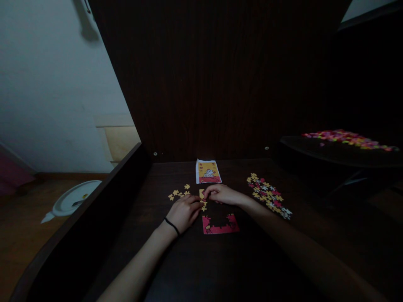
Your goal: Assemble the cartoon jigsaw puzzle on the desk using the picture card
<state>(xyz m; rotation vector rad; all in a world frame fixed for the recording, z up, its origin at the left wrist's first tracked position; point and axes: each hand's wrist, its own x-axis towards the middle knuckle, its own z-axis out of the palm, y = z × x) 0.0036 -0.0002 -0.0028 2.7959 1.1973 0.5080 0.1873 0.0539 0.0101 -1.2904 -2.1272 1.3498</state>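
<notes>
A narrow strip of joined yellow and pink puzzle pieces (201, 193) lies on the dark table between my hands. My left hand (185, 209), a black band on its wrist, holds the strip's lower part under bent fingertips. From the other side my right hand (224, 194) pinches a small pink and yellow puzzle piece (204, 199) against the strip; the fingers partly hide it. Closer to me sits a joined pink puzzle section (221, 230), U-shaped with a gap at its top. Behind my hands lies a reference picture (209, 172) of a white animal on yellow and pink.
Loose yellow pieces (176, 193) are scattered left of my left hand. A long pile of mixed pieces (267, 194) lies beyond my right forearm. At right, colourful small items (346, 138) cover a dark stool. A raised board (126, 172) edges the table's left side.
</notes>
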